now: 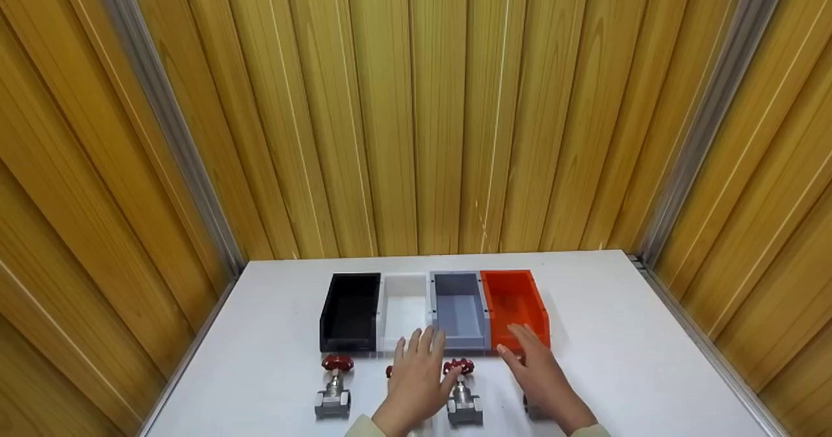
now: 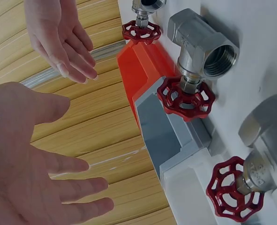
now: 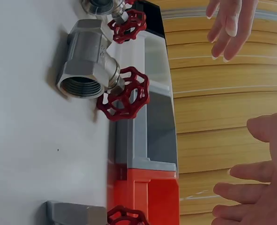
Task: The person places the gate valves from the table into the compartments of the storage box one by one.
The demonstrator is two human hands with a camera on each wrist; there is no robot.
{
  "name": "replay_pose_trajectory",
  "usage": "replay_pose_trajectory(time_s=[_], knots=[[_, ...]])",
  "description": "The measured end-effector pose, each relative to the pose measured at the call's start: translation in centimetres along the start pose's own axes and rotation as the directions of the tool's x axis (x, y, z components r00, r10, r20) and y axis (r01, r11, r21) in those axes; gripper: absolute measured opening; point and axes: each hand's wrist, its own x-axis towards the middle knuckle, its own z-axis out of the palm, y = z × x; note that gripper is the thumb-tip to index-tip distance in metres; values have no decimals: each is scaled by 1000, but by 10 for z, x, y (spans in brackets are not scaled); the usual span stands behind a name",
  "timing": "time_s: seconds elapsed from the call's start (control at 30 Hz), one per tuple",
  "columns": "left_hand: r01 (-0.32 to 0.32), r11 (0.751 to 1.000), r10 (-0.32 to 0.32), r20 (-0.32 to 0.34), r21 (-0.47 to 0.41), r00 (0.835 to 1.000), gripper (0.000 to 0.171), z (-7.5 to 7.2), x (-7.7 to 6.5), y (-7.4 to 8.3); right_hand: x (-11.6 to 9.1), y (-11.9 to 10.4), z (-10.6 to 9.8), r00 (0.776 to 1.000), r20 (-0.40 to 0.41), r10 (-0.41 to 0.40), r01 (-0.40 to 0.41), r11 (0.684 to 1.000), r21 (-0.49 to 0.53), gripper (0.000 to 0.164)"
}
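The left hand (image 1: pixel 416 380) hovers with its fingers spread wide and holds nothing; the right hand (image 1: pixel 538 370) is spread likewise, also holding nothing. Both wrist views show them apart from the metal valves, which sit in a row on the surface (image 1: pixel 624 346). The first valve (image 1: pixel 333 388) is just left of the left hand, the second valve (image 2: pixel 269 154) lies mostly hidden beneath it in the head view, the third valve (image 1: pixel 464 403) is between the two hands, and the fourth valve (image 3: pixel 76 214) is largely covered by the right hand.

Handling a valve well would likely mean bringing thumb and fingers down on opposite sides of its body or just under its red wheel, since the wheel may turn if held alone. The bodies look heavy and smooth, so a firm grip and a level lift seem wise, without brushing the neighbours.

Beyond the hands stand four bins, side by side. The black bin (image 1: pixel 350 345) is ahead and left of the left hand, its dark inside hard to read. The white bin (image 1: pixel 405 307) and grey bin (image 1: pixel 459 294) show nothing inside; the orange bin (image 1: pixel 510 287), ahead of the right hand and partly covered by it, shows no contents either.
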Motion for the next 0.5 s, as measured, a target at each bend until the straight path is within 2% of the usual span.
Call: replay_pose_trajectory(time_s=[0.2, 0.4, 0.5], knots=[[-4, 1000, 4, 67, -6, 998, 63, 0, 3, 4, 2, 7, -2, 999, -5, 37, -37, 999, 21, 71], [-8, 999, 11, 73, -39, 997, 63, 3, 6, 9, 9, 14, -7, 999, -49, 14, -9, 996, 83, 60], [-22, 999, 25, 61, -45, 998, 62, 5, 7, 11, 13, 18, -11, 999, -46, 24, -19, 993, 117, 60]])
